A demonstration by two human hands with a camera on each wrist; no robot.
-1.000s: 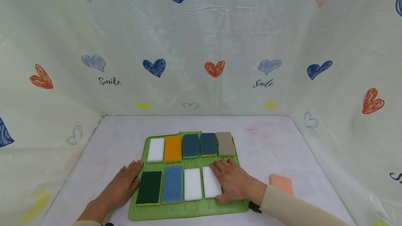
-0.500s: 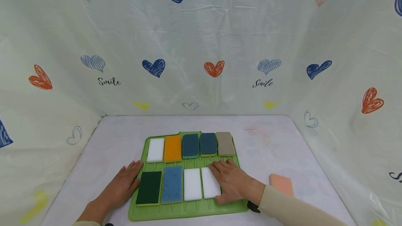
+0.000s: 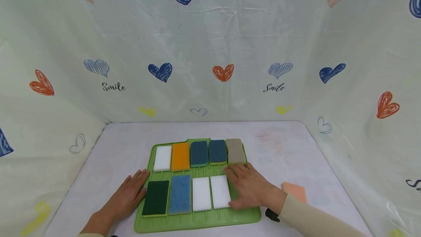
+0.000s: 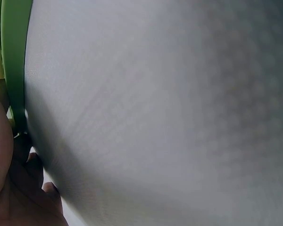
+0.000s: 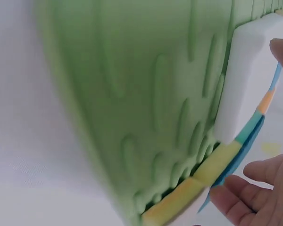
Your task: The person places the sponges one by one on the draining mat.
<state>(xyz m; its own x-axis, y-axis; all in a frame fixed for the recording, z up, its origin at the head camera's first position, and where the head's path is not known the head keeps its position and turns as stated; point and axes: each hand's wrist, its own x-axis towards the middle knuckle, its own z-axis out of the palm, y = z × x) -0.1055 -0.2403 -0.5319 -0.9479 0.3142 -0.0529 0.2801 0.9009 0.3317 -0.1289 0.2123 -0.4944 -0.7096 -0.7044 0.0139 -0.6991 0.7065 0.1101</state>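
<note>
The right hand (image 3: pixel 250 187) lies flat, fingers straight and spread, palm down on the ribbed green rubber mat (image 3: pixel 197 222). It rests on the bare right part of the mat's near row, its thumb side just beside the right-hand white foam sponge block (image 3: pixel 220 191); whether it touches the block cannot be told. In the right wrist view the fingertips (image 5: pixel 247 197) hang relaxed beside the edges of the sponges. It holds nothing.

The left hand (image 3: pixel 129 194) lies flat and relaxed on the white bench (image 3: pixel 108 164), its fingertips at the mat's left edge beside the dark green scouring sponge (image 3: pixel 156 197). It too holds nothing.

The mat sits in the middle of the bench, toward the near edge. Its near row holds, from left to right, the dark green sponge, a light blue rectangular sponge (image 3: pixel 180 194), a second white foam block (image 3: pixel 201 194), then the white block next to the right hand. The far row holds a small white foam block (image 3: pixel 163 158), an orange sponge (image 3: pixel 181 156), two dark teal sponges (image 3: pixel 208 152) side by side, and a grey-brown sponge (image 3: pixel 235 151) at the right end.

A peach-coloured rectangular sponge (image 3: pixel 294 190) lies on the bench off the mat, near the right forearm, toward the near right corner.

A pale cloth backdrop printed with hearts (image 3: pixel 223 72) rises behind the far edge and along both sides of the bench.
</note>
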